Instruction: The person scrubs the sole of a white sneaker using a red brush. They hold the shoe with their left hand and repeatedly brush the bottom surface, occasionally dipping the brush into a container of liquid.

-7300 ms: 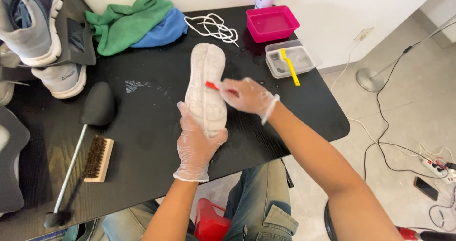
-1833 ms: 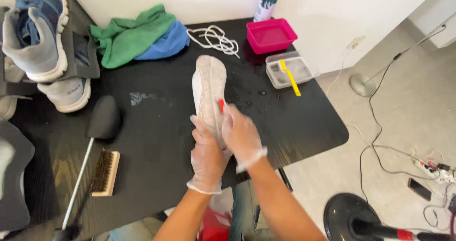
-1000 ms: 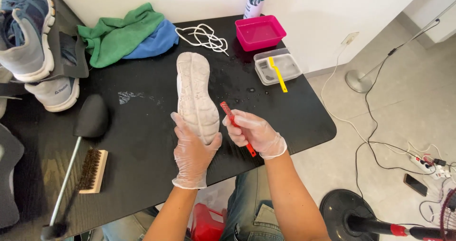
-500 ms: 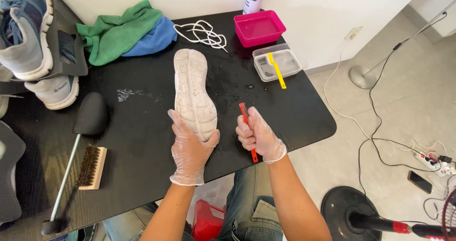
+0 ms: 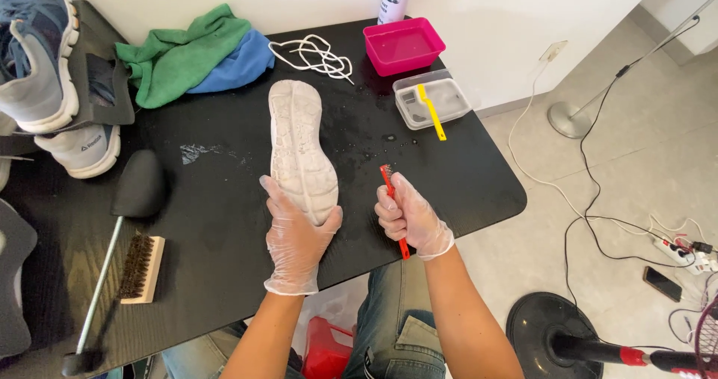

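Observation:
A white shoe [image 5: 299, 143] lies sole up on the black table [image 5: 224, 222], its toe pointing away from me. My left hand [image 5: 295, 241], in a clear glove, grips the heel end from below. My right hand [image 5: 410, 218], also gloved, is closed in a fist around a small red brush [image 5: 392, 199], held upright just right of the shoe and apart from it. Water drops speckle the table beside the shoe.
A pink tub [image 5: 404, 44], a clear tray with a yellow brush [image 5: 432, 101], white laces [image 5: 310, 54] and green and blue cloths [image 5: 191, 54] sit at the back. Grey shoes [image 5: 52, 65] stand far left. A wooden brush [image 5: 140, 268] and long-handled tool [image 5: 112, 237] lie front left.
My right hand has pulled the red brush off the sole and moved it to the right, now clear of the shoe. The left hand keeps its hold on the heel.

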